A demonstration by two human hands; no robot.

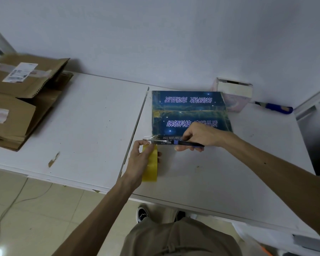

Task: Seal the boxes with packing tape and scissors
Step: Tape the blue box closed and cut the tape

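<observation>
A dark blue box (190, 109) with white lettering lies on the white table (92, 126), a strip of tape running across its top seam. My left hand (139, 161) grips a yellowish roll of packing tape (151, 163) just in front of the box's near left corner. A stretch of clear tape (150, 136) runs from the roll up to the box edge. My right hand (196, 137) holds blue-handled scissors (166, 142), whose blades lie across that tape beside the roll.
Flattened brown cardboard boxes (20, 100) are stacked at the table's left end. A small white and pink box (233, 93) stands behind the blue box, and a blue-handled tool (277, 107) lies to its right. The table's front edge runs near my legs.
</observation>
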